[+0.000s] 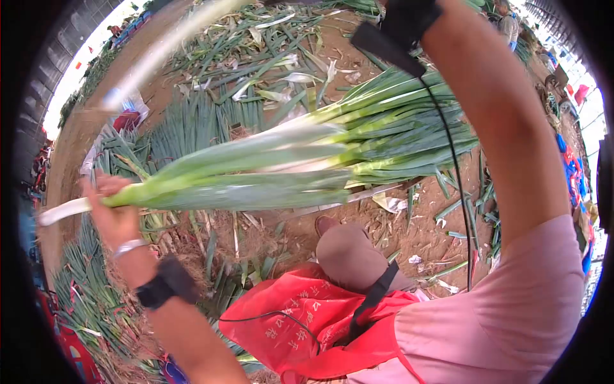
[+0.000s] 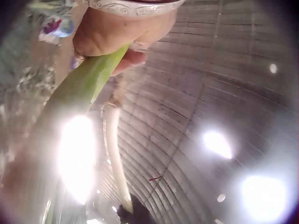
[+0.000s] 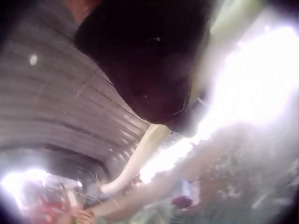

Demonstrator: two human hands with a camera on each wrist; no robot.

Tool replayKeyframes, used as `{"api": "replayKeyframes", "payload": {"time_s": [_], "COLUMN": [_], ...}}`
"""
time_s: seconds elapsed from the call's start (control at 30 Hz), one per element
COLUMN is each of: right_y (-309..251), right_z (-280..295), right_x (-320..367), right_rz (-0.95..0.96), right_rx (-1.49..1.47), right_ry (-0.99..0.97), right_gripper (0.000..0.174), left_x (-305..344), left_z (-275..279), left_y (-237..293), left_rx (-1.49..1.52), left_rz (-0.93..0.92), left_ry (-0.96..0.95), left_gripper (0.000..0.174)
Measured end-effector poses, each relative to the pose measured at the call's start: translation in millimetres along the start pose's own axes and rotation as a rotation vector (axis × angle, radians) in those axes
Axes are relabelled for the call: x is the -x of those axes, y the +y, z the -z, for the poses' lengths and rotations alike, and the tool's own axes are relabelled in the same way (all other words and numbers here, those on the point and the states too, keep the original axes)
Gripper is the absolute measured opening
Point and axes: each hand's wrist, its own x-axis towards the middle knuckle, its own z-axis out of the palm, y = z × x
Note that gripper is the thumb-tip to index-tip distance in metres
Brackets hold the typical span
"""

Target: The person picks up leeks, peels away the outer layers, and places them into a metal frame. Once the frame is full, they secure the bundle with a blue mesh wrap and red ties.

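My left hand grips a leek near the top of its white stem, its green leaves fanning right over a pile of leeks. In the left wrist view, the left hand is curled round the leek's green part. My right hand is outside the head view, beyond its top edge. The right wrist view shows it in a dark glove, holding a second leek by its pale stem. That stem is blurred in the head view, slanting down left.
More leeks lie on the ground behind the pile, with cut leaves strewn beyond. Rooted leeks stretch along the lower left. A black cable hangs from the right wrist. My knee is below the pile.
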Motion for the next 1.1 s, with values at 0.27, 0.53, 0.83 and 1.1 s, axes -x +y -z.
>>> {"api": "replayKeyframes", "payload": {"time_s": [0.27,0.53,0.83,1.1], "right_y": [74,86,119,96], "right_z": [-243,-275,-281,-316], "right_x": [2,46,81,68], "right_rz": [-0.086,-0.145,-0.326,-0.313], "right_rx": [-0.080,-0.179,0.058,0.037], "right_ry": [-0.630,-0.451,-0.398,-0.517], "right_gripper": [0.040,0.048,0.036,0.038], "left_x": [6,-10,-3,-2], "left_z": [66,116,113,116], "left_y": [-252,-315,-307,-313], "left_rx": [0.215,0.025,-0.364,-0.609], "left_rz": [0.196,0.357,0.628,0.634], "left_ry": [0.416,0.462,0.369,0.341], "left_gripper": [0.027,0.019,0.030,0.048]}}
